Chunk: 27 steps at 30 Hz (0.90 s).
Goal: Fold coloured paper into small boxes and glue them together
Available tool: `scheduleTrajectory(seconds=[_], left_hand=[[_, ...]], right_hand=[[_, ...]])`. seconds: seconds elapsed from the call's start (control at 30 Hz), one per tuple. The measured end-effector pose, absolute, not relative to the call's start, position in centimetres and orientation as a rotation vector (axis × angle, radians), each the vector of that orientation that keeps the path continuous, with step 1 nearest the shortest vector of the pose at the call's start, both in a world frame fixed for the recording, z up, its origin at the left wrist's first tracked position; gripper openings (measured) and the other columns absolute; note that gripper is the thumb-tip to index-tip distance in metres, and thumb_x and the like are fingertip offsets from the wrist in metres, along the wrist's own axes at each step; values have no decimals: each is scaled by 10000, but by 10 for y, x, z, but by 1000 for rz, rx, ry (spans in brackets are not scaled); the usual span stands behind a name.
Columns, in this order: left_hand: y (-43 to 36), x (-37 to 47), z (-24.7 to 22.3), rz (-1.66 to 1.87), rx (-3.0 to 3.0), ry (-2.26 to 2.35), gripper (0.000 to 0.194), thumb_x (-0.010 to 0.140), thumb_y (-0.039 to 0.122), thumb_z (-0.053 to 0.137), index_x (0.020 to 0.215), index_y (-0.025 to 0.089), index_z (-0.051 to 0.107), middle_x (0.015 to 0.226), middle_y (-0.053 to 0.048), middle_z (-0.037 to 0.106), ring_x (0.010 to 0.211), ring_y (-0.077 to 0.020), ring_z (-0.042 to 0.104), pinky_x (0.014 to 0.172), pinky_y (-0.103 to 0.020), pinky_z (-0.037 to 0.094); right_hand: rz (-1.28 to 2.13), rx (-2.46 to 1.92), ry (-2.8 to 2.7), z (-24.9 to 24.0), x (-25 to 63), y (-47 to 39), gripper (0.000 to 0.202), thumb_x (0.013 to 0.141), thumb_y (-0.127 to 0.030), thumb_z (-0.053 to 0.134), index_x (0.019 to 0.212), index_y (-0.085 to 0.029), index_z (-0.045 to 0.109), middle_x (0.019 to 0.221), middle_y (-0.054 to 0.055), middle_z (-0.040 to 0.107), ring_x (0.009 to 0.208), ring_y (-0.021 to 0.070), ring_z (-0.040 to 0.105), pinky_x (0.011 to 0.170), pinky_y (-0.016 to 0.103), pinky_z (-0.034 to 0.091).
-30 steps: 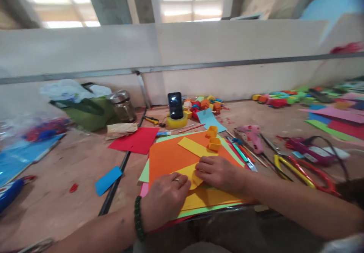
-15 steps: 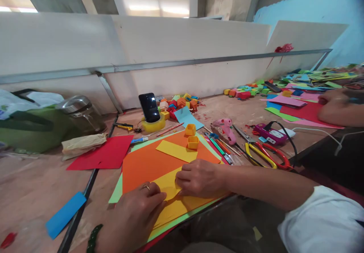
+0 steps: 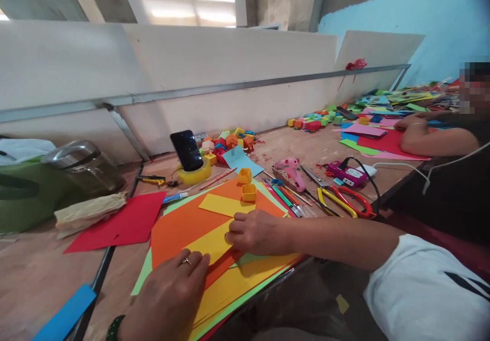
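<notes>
A yellow paper strip lies slanted over an orange sheet, stretched between my two hands. At its lower left end, my left hand, with a ring, grips the edge, thumb hidden underneath. My right hand pinches the upper right end, fingers curled together. Just beyond them rests another flat yellow strip. Two small folded yellow paper boxes stand on the orange sheet's far part. Yellow sheets and light green paper show beneath.
At right are scissors, a pink glue gun and a purple power strip. A phone leans behind a tape roll. Red paper and a jar are left. Another person's arm rests at far right.
The yellow strip, bent up between my fingers before, now lies flatter and straighter. My left hand has moved slightly down and left. The view has turned right, bringing the other person more into sight.
</notes>
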State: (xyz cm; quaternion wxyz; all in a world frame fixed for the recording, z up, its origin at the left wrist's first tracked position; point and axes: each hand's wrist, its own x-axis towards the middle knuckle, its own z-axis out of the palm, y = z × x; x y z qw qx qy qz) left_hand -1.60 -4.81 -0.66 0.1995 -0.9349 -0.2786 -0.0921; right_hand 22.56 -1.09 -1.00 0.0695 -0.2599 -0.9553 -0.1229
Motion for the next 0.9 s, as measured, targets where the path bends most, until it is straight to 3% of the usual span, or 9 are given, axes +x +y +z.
scheduleTrajectory(seconds=[0.17, 0.3, 0.6, 0.73, 0.9], left_hand=[[-46, -12, -6, -259, -2709, -890, 247, 900, 116, 401, 845, 197, 628, 797, -55, 641, 671, -192, 595, 603, -320, 477], [-54, -8, 2, -101, -2747, -1041, 218, 898, 119, 428, 871, 204, 627, 829, -49, 635, 750, -215, 597, 664, -345, 477], [-52, -8, 23, -77, -2804, -1488, 300, 935, 233, 413, 762, 204, 656, 740, -28, 669, 652, -178, 611, 558, -271, 386], [-45, -10, 24, -118, -2807, -1659, 271, 931, 249, 415, 783, 191, 635, 773, -34, 673, 685, -178, 609, 607, -266, 391], [-34, -10, 20, -257, -2820, -1922, 207, 903, 253, 423, 807, 191, 596, 781, -29, 670, 716, -179, 601, 627, -272, 391]], right_hand=[[-191, -787, -2815, -17, 234, -5, 233, 950, -316, 470, 942, -186, 662, 891, 65, 642, 815, 158, 521, 597, 252, 355], [-81, -702, -2772, -16, 241, -4, 255, 953, -311, 475, 927, -180, 693, 911, 75, 676, 810, 147, 544, 679, 261, 386], [397, -680, -2589, -8, 242, 0, 242, 931, -263, 514, 840, -153, 710, 883, 76, 710, 788, 141, 618, 711, 247, 440], [552, -858, -2499, -10, 240, 3, 232, 919, -260, 519, 808, -139, 683, 820, 84, 685, 755, 151, 614, 689, 254, 445], [691, -1214, -2260, -18, 236, 4, 106, 836, -237, 598, 766, -159, 614, 660, 5, 610, 596, 117, 539, 563, 227, 399]])
